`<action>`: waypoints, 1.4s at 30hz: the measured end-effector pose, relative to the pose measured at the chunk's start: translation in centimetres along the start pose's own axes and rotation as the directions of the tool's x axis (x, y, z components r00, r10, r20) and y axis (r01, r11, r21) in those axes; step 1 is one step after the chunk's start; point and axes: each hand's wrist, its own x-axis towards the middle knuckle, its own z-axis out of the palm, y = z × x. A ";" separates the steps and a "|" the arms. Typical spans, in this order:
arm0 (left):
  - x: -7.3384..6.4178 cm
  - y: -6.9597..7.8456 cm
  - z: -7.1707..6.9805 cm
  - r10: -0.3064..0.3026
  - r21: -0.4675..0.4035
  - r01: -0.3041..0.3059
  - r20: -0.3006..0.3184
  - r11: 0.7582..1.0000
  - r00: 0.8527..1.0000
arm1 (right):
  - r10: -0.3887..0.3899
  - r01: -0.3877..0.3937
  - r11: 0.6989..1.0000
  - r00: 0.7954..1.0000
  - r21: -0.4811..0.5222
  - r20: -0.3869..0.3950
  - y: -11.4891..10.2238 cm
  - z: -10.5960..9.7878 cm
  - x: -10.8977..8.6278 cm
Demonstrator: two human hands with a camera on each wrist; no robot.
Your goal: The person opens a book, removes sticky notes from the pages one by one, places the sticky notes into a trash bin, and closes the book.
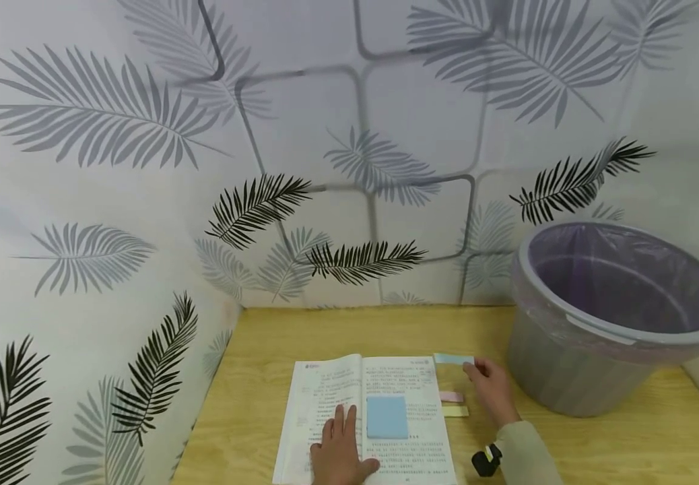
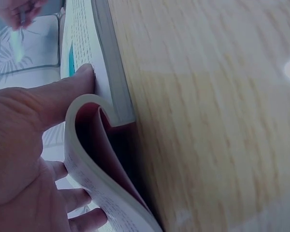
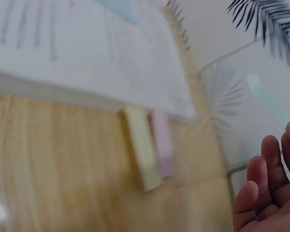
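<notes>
An open book (image 1: 319,377) lies on the table, a square blue sticky note (image 1: 387,417) on its right page. My left hand (image 1: 340,448) rests on the book with its fingers spread over the left page and the thumb on the right one. With my right hand (image 1: 491,384) I pinch one end of a light blue sticky strip (image 1: 451,359). In the right wrist view that strip (image 3: 266,99) is held off the table. From the book's right edge stick out a pink page tab (image 1: 452,397) and a yellow page tab (image 1: 455,411).
A grey bin (image 1: 568,374) with a purple liner stands behind and right of my right hand. The wooden table (image 1: 252,350) ends at a wall (image 1: 301,135) with a leaf pattern. A black wrist device (image 1: 485,461) sits at my right cuff.
</notes>
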 end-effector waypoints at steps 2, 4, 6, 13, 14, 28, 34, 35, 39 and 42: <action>0.0 0.0 0.0 -0.007 0.000 0.007 0.003 1.000 1.000 | -0.056 0.056 0.998 0.998 -0.003 -0.010 -1.1 -0.3 -0.6; 0.0 0.1 0.0 -0.007 0.011 0.007 -0.005 1.000 1.000 | -0.110 0.109 0.994 0.994 -0.012 -0.012 -2.3 -0.6 -1.2; 0.1 0.2 -0.1 -0.001 0.019 0.002 -0.019 1.000 1.000 | -0.158 0.158 0.987 0.987 -0.017 -0.015 -3.5 -0.9 -1.7; 0.0 0.3 0.0 -0.001 0.015 0.002 -0.021 1.000 1.000 | -0.193 0.193 0.981 0.981 -0.031 -0.021 -5.1 -1.4 -2.7; -0.1 0.2 0.1 -0.009 0.022 0.009 -0.013 1.000 1.000 | -0.186 0.186 0.982 0.982 -0.022 -0.016 -5.0 -1.4 -2.8; 0.3 -0.1 0.7 -0.025 0.068 0.025 0.002 0.997 1.000 | -0.201 0.200 0.980 0.979 -0.004 -0.032 -5.9 -2.4 -3.6; 0.4 0.0 0.4 -0.015 0.054 0.015 0.006 0.998 1.000 | -0.241 0.242 0.970 0.969 -0.002 -0.050 -6.8 -2.9 -3.7; 0.3 0.0 0.4 -0.015 0.053 0.015 0.007 0.999 1.000 | -0.250 0.250 0.968 0.967 -0.003 -0.056 -6.9 -3.0 -3.8; 0.2 0.0 0.2 -0.015 0.052 0.015 0.014 0.999 1.000 | -0.315 0.313 0.949 0.945 -0.038 -0.088 -7.7 -3.3 -4.3; 0.2 0.0 0.2 -0.014 0.047 0.013 0.021 0.999 1.000 | -0.388 0.381 0.922 0.912 -0.073 -0.134 -8.6 -3.7 -4.8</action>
